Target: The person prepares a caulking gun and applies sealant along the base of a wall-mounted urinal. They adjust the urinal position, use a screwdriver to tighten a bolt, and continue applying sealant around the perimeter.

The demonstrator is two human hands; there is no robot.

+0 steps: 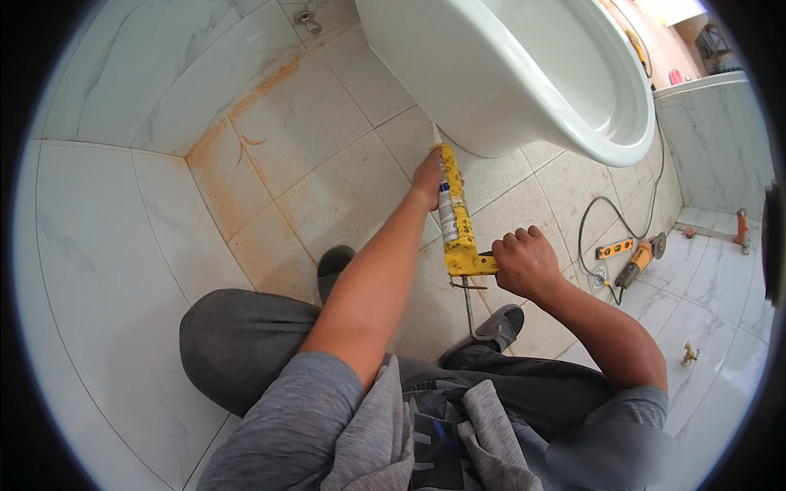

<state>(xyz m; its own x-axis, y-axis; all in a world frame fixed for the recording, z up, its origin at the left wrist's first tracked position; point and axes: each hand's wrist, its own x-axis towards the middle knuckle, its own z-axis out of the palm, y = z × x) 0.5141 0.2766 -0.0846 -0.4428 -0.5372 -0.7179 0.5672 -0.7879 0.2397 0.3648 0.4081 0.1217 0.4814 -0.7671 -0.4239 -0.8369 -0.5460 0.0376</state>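
A yellow caulking gun (460, 233) loaded with a white sealant tube (447, 214) lies across my grip, its nozzle pointing away from me. My left hand (427, 178) is wrapped round the front of the barrel, close to the nozzle. Round the handle and trigger at the back, my right hand (528, 262) is closed in a fist. The bent plunger rod (470, 315) sticks out toward me. Just beyond the nozzle stands a white toilet-like ceramic fixture (434, 74); the nozzle tip is by its base, and I cannot tell if they touch.
On the tiled floor to the right lie an orange angle grinder (641, 263) with a black cord (602, 199), an orange spirit level (615, 249) and a round drain (600, 277). A brass tap fitting (689, 354) juts from the right wall. Marbled tile walls (98, 245) rise at left.
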